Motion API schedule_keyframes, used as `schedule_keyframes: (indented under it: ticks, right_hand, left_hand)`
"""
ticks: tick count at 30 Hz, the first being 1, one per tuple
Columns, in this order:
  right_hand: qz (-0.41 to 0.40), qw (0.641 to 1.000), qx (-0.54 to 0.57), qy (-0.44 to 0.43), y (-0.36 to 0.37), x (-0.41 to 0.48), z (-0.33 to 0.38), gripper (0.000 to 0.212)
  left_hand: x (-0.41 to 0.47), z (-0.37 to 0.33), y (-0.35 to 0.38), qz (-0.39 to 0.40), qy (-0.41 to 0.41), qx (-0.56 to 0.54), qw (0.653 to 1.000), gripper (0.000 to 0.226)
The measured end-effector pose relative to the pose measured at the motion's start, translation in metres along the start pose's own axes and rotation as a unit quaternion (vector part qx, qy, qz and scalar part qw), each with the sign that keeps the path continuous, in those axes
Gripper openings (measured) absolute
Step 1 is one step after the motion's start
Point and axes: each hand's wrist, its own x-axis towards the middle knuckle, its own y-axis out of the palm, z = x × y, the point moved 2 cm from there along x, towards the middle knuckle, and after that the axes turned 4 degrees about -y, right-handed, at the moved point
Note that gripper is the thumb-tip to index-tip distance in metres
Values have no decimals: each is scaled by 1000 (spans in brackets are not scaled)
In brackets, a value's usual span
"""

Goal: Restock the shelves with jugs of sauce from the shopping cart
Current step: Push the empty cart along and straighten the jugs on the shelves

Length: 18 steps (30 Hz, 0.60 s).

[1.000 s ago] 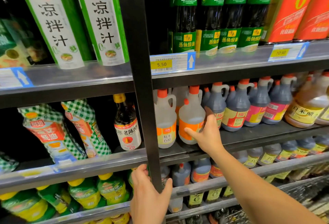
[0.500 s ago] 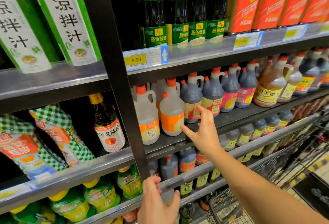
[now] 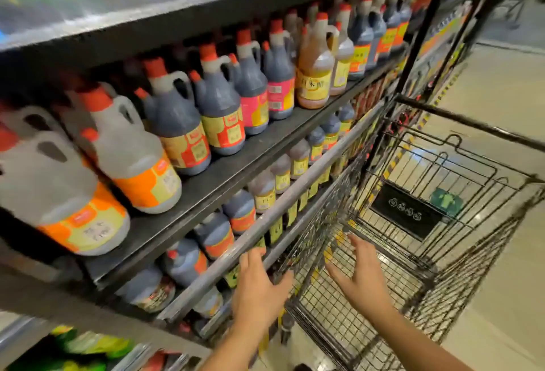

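Note:
A black wire shopping cart [image 3: 424,255] stands at the lower right beside the shelves; I see no jug in the part of its basket that shows. My right hand [image 3: 358,273] hangs over the cart's near corner with fingers spread and holds nothing. My left hand [image 3: 259,279] rests on the grey rail [image 3: 298,196] of the lower shelf, fingers over its edge. On the middle shelf [image 3: 224,176] stand jugs with red caps: pale ones with orange labels [image 3: 132,158] at the left, dark sauce jugs [image 3: 218,105] in the middle, amber ones [image 3: 314,67] further right.
More dark and amber jugs [image 3: 239,211] fill the lower shelf behind the rail. A black upright post [image 3: 424,34] marks the shelf unit's far end. Beige floor [image 3: 501,93] stretches to the right of the cart. Green packets [image 3: 88,347] lie on the bottom shelf at left.
The view has swung right and down from the shelves to the cart. My right hand left the pale jug and dropped over the cart. My left hand stays on the lower rail.

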Motion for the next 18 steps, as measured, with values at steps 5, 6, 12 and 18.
schedule_keyframes:
  ticks: [5,6,12,18]
  right_hand:
    - [-31,985,-63,159,5,-45,-82,88]
    - [-40,978,-86,186,6,-54,-95,88]
    - [-60,909,-144,386,19,-97,-155,98]
    - [-91,888,-53,448,55,-121,-176,104]
  left_hand:
    - [36,14,59,77,-19,45,996,78]
    - [44,18,71,88,-28,60,994,83]
    - [88,39,131,120,-58,146,980,80]
    - [115,61,177,133,-88,219,962,92]
